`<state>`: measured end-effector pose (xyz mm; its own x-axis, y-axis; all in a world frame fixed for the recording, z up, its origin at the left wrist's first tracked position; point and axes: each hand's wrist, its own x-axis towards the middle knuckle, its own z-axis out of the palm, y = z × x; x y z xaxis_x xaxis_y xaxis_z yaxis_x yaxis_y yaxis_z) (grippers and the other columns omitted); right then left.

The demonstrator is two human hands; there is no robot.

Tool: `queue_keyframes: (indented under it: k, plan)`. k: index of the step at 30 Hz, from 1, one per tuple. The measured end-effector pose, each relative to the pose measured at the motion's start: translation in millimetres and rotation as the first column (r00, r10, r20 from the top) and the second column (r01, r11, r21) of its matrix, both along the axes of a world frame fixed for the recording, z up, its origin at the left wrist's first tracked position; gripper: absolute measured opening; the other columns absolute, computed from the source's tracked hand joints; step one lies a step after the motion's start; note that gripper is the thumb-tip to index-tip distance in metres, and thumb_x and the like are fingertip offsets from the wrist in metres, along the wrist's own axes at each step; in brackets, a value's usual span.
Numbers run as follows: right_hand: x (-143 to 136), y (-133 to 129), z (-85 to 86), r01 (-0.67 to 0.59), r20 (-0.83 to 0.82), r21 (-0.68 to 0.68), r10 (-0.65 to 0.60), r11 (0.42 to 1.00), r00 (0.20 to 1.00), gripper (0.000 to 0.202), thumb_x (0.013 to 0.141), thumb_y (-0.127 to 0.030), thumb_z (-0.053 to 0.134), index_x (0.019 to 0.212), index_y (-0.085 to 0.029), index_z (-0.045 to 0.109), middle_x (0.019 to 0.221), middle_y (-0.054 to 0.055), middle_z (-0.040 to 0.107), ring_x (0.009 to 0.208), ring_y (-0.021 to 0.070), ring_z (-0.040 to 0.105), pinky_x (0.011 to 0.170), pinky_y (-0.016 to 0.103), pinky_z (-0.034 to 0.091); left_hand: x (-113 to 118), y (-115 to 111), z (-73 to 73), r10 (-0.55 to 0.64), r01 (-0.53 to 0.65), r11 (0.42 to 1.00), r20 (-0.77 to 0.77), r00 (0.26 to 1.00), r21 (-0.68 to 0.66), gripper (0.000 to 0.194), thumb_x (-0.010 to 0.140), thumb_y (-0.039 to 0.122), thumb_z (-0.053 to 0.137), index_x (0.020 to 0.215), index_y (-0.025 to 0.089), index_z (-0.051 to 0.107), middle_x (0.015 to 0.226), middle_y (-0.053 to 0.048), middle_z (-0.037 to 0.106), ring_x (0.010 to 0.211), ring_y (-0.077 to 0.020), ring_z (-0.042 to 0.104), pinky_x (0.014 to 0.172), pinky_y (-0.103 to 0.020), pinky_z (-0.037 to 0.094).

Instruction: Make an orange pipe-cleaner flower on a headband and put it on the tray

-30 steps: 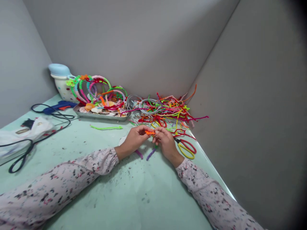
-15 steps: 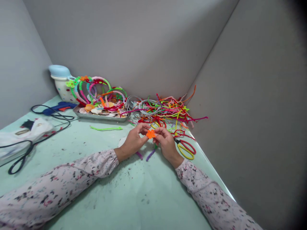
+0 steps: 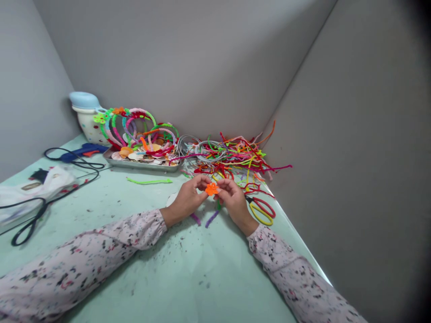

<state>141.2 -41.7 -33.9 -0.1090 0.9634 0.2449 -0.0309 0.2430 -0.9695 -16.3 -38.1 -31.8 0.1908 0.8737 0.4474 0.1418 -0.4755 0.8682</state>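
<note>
Between both hands, above the table, is a small orange flower [image 3: 212, 189]. My left hand [image 3: 189, 196] pinches its left edge with thumb and fingertips. On the other side, my right hand [image 3: 233, 200] grips the right edge, fingers closed. Beneath the hands a purple pipe cleaner piece [image 3: 212, 219] shows, with a bit of green near its upper end; how it connects under the fingers is hidden. Scissors with red and yellow handles [image 3: 261, 211] lie just right of my right hand. A pale disc [image 3: 171, 199] is partly covered by my left hand.
A metal tray [image 3: 144, 166] holds shell-like discs and colourful headbands. A heap of pipe cleaners [image 3: 240, 152] and wire coils [image 3: 210, 150] lies at the back. At left are a blue glue gun [image 3: 84, 150], black cord [image 3: 43, 208], plastic bag [image 3: 55, 181] and lidded container [image 3: 88, 121]. One green pipe cleaner [image 3: 149, 181] lies alone.
The orange flower has tilted slightly between the fingertips. Both hands keep nearly the same place and grip.
</note>
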Motion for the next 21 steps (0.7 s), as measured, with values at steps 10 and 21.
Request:
queue_keyframes:
  k: [10, 21]
  plan:
    - [5.9, 0.5, 1.8, -0.086, -0.041, -0.057, 0.084, 0.995, 0.996, 0.022, 0.075, -0.024, 0.055, 0.096, -0.019, 0.061, 0.071, -0.001, 0.062, 0.055, 0.0114, 0.054, 0.049, 0.023, 0.040, -0.9, 3.9, -5.2, -0.149, 0.201, 0.955, 0.233, 0.961, -0.217, 0.033, 0.075, 0.025, 0.065, 0.103, 0.018, 0.050, 0.084, -0.002, 0.065, 0.076, -0.0130, 0.061, 0.072, -0.025, 0.047]
    - [8.5, -0.6, -1.4, -0.222, -0.112, -0.113, 0.209, 0.969, 0.971, 0.022, 0.076, -0.029, 0.061, 0.097, -0.020, 0.061, 0.070, -0.001, 0.063, 0.057, 0.0121, 0.056, 0.050, 0.022, 0.040, -6.7, 9.7, -2.4, -0.256, 0.544, 0.724, 0.568, 0.783, -0.424, 0.022, 0.069, 0.022, 0.073, 0.086, 0.014, 0.062, 0.081, -0.002, 0.063, 0.070, -0.0105, 0.058, 0.068, -0.022, 0.046]
